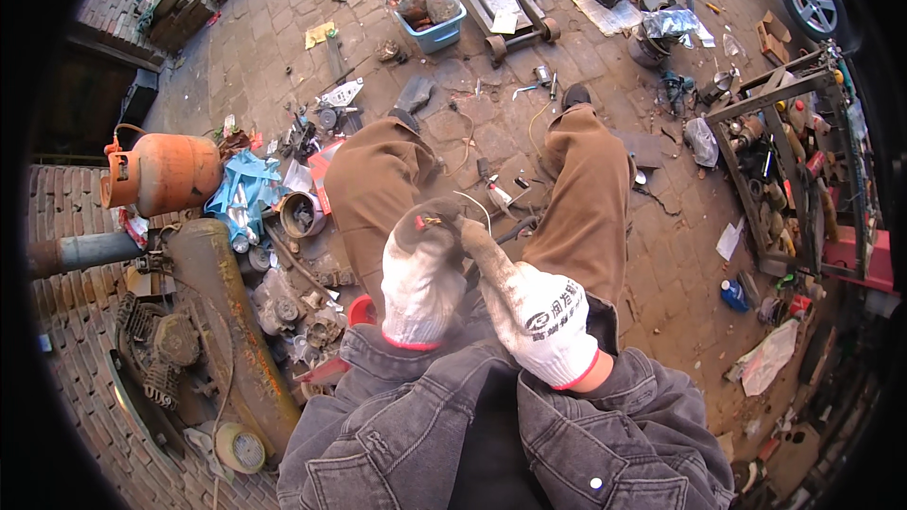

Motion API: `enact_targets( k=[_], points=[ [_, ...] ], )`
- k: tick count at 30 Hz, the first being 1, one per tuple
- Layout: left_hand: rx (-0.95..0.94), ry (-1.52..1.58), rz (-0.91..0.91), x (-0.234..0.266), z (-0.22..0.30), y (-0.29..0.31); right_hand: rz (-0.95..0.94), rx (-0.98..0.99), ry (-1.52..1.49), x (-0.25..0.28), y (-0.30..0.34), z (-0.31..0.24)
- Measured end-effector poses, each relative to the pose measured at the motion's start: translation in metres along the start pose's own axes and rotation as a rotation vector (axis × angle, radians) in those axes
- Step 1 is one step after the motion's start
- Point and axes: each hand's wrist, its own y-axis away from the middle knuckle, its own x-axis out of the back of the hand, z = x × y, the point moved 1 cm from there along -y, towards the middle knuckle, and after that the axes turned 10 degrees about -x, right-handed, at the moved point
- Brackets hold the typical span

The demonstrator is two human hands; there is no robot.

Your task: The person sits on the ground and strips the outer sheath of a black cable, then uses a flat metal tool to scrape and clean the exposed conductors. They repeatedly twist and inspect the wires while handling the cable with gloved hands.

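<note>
— Pinching what, exactly?
— Left hand has its grip pressed on a small red-tipped part; right hand is closed round a dark cable over the lap.
— How far along?
— Mid-way, I'd judge (nothing visibly joined). The cable's long axis points up-right toward the brown trousers.
</note>
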Motion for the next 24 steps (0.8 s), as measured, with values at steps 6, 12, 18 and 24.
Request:
enact_targets(
  k=[6, 12, 18, 24],
  points=[
    [0.013, 0.06, 0.01, 0.004, -0.002, 0.0, 0.096, 0.09, 0.112, -0.01, 0.005, 0.004],
    [0.02, 0.181, 0.02, 0.01, -0.01, 0.001, 0.099, 0.09, 0.089, -0.015, 0.01, 0.004],
    [0.061, 0.306, 0.058, 0.015, -0.012, 0.003, 0.089, 0.085, 0.094, -0.015, 0.013, 0.004],
    [0.086, 0.259, 0.08, 0.006, -0.008, 0.005, 0.087, 0.077, 0.093, -0.015, 0.019, 0.008]
  ],
)
